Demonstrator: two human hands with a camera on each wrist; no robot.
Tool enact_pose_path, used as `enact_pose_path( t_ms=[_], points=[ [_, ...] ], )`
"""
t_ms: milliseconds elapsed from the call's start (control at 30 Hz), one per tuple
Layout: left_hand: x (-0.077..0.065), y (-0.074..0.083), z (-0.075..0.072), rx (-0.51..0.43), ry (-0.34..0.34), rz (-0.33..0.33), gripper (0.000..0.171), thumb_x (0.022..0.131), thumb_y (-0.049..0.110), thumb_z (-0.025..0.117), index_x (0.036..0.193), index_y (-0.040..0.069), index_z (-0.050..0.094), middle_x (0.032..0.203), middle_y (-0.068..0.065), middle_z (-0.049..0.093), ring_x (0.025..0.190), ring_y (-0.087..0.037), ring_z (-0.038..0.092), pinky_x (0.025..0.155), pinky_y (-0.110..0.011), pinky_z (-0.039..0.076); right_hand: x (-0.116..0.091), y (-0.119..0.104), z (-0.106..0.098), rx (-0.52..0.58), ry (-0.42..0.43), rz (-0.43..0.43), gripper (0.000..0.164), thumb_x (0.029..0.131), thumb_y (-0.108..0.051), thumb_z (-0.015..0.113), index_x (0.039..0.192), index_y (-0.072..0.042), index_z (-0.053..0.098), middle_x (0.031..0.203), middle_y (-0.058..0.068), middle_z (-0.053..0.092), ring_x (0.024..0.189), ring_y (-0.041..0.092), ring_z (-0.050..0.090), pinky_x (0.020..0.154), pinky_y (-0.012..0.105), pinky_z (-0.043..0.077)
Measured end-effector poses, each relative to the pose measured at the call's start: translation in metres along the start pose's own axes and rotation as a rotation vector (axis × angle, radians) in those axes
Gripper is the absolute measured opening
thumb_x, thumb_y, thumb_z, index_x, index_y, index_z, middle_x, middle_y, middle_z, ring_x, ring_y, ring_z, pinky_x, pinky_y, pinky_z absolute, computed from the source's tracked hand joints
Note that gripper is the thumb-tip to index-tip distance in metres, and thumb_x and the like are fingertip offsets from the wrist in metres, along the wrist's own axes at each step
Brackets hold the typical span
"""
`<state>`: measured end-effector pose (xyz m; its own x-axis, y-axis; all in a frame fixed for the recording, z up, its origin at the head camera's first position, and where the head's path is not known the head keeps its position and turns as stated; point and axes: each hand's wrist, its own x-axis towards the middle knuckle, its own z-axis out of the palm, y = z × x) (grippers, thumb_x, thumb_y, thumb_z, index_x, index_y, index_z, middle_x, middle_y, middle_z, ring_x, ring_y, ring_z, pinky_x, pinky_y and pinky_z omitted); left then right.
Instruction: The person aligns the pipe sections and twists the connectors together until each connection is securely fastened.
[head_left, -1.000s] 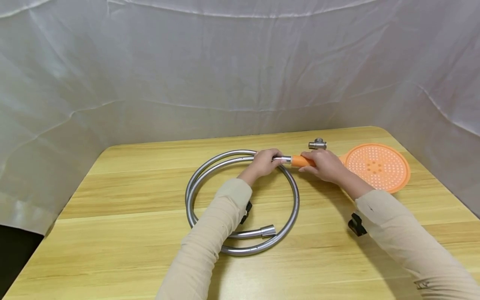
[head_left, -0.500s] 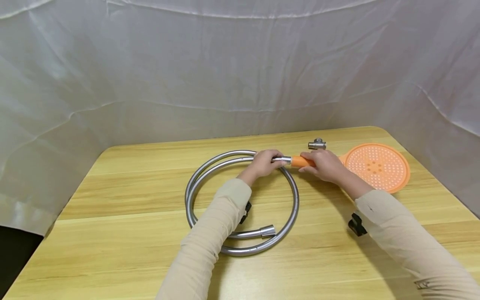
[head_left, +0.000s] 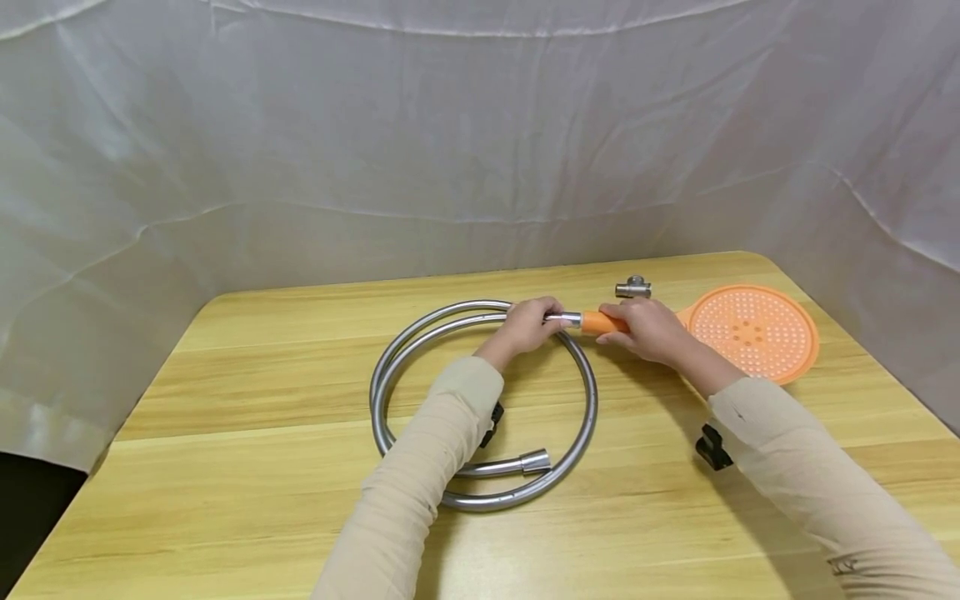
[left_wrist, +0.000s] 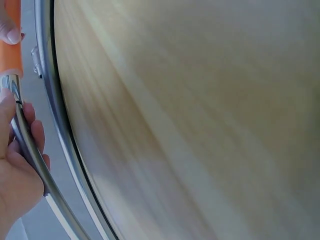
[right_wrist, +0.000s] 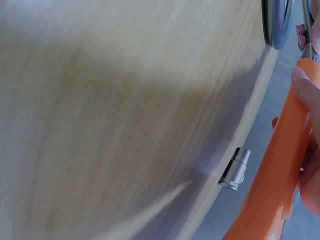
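An orange shower head (head_left: 753, 333) with a round, dotted face lies toward the right of the table in the head view. My right hand (head_left: 649, 328) grips its orange handle (right_wrist: 280, 145). At the handle's end, my left hand (head_left: 528, 323) holds the silver shower hose (head_left: 588, 408) by its metal end, thumb and fingers curled round it. In the left wrist view this metal nut (left_wrist: 14, 85) sits right at the handle's end, partly covered by the left thumb. The hose loops in a coil below the left forearm, its other connector (head_left: 536, 462) facing right.
A small metal valve fitting (head_left: 633, 287) lies behind the right hand, near the table's back edge. Black wrist-camera mounts hang under both sleeves. Pale cloth (head_left: 480, 150) surrounds the wooden table (head_left: 247, 400) at the back and sides.
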<state>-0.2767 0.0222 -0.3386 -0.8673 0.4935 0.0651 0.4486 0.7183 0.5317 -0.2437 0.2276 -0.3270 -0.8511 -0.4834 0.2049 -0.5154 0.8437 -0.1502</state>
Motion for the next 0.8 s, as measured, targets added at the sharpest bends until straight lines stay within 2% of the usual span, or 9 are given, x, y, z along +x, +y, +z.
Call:
enact_pose_path(
  t_ms=[233, 533, 800],
  points=[
    [-0.0019, 0.0, -0.0009, -0.004, 0.012, 0.013, 0.027, 0.091, 0.028, 0.059, 0.112, 0.012, 0.057, 0.098, -0.005, 0.068, 0.092, -0.02, 0.06, 0.093, -0.034, 0.034, -0.0008, -0.0008, -0.0004, -0.002, 0.022, -0.024, 0.036, 0.081, -0.025, 0.071, 0.106, -0.001, 0.063, 0.071, 0.006, 0.057, 0.062, 0.017, 0.045, 0.058, 0.03, 0.036],
    [-0.0011, -0.0004, -0.0011, -0.006, -0.031, 0.016, 0.03, 0.093, 0.031, 0.054, 0.114, 0.011, 0.063, 0.107, -0.003, 0.067, 0.099, -0.017, 0.059, 0.095, -0.033, 0.035, -0.0011, -0.0002, -0.0012, -0.006, 0.0, -0.003, 0.041, 0.081, -0.026, 0.071, 0.111, 0.001, 0.063, 0.075, 0.01, 0.061, 0.062, 0.019, 0.046, 0.058, 0.03, 0.037],
    [-0.0008, 0.0001, -0.0018, 0.006, -0.025, 0.005, 0.029, 0.094, 0.03, 0.052, 0.114, 0.011, 0.063, 0.108, -0.002, 0.068, 0.099, -0.017, 0.06, 0.093, -0.031, 0.035, -0.0011, -0.0016, -0.0014, 0.002, -0.007, 0.008, 0.046, 0.082, -0.026, 0.071, 0.116, 0.003, 0.062, 0.08, 0.013, 0.063, 0.064, 0.019, 0.047, 0.059, 0.032, 0.039]
  ],
)
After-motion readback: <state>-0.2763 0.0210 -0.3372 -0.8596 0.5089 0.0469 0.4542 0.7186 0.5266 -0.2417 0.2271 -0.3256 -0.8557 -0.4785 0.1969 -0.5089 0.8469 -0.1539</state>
